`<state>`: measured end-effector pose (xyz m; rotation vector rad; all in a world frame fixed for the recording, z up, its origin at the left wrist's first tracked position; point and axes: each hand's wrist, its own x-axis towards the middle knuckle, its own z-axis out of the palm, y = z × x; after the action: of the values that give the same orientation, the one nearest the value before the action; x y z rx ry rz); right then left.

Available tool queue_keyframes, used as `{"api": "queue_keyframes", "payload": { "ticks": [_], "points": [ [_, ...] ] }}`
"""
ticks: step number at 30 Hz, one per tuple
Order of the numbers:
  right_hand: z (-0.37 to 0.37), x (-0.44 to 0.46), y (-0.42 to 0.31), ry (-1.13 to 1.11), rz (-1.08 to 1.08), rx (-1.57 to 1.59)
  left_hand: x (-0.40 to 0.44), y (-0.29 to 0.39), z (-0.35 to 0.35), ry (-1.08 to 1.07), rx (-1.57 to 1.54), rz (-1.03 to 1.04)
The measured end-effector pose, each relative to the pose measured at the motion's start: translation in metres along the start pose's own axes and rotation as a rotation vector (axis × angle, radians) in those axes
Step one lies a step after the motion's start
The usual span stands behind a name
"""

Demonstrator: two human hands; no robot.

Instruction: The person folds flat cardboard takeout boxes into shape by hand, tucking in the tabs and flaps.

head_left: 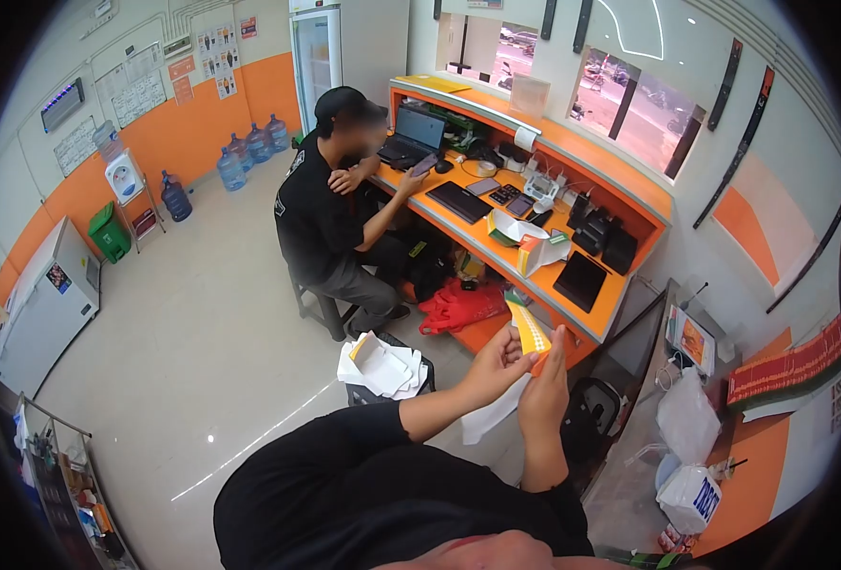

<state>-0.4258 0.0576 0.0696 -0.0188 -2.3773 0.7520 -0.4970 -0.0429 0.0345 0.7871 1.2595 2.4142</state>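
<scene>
Between my two hands is a printed cardboard piece [532,334], yellow and orange with a green end and a pale pattern. Its white side appears to hang down below my wrists. The fingers of my left hand [496,366] are curled around its left edge. My right hand [546,385] presses against it from the right, fingers pointing up and close together. Left of my forearms, a dark basket [430,376] stands on the floor, heaped with white cardboard pieces [392,369]. Similar yellow, green and white cartons [541,253] lie on the orange desk [587,321].
A seated person [321,209] in black holds a phone [424,165] at the desk. The desk carries a laptop [411,133], a black tablet [580,281] and a card terminal [544,195]. Below it lies a red plastic bag [463,304]. A side counter [620,465] stands at my right.
</scene>
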Motion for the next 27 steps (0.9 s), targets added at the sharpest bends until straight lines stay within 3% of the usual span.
{"api": "queue_keyframes", "payload": {
  "ticks": [2, 4, 6, 7, 10, 12, 17, 22, 27],
  "points": [
    [0.002, 0.000, -0.010, 0.053, 0.021, -0.005, 0.000, 0.002, -0.001, 0.014, 0.094, 0.089],
    [-0.002, -0.006, -0.016, 0.049, -0.125, 0.039, -0.006, 0.014, -0.005, 0.069, 0.113, 0.102],
    [0.003, -0.018, -0.010, -0.007, -0.084, 0.056, -0.013, 0.021, -0.011, 0.145, 0.178, 0.119],
    [0.007, -0.023, -0.004, 0.064, -0.184, 0.047, -0.017, 0.023, -0.010, 0.147, 0.180, 0.118],
    [0.013, -0.028, -0.004, 0.226, -0.299, 0.091, -0.032, 0.024, -0.007, 0.047, 0.071, 0.122],
    [0.014, -0.029, -0.002, 0.274, -0.328, 0.203, -0.042, 0.023, -0.011, 0.002, 0.334, 0.100],
    [0.018, -0.031, 0.002, 0.289, -0.387, 0.368, -0.049, 0.029, -0.022, -0.024, 0.391, 0.193],
    [0.018, -0.033, -0.006, 0.272, -0.390, 0.482, -0.049, 0.036, -0.021, 0.016, 0.611, 0.495],
    [0.014, -0.033, -0.013, 0.225, -0.446, 0.434, -0.053, 0.034, -0.019, 0.027, 0.566, 0.476]
  ]
}}
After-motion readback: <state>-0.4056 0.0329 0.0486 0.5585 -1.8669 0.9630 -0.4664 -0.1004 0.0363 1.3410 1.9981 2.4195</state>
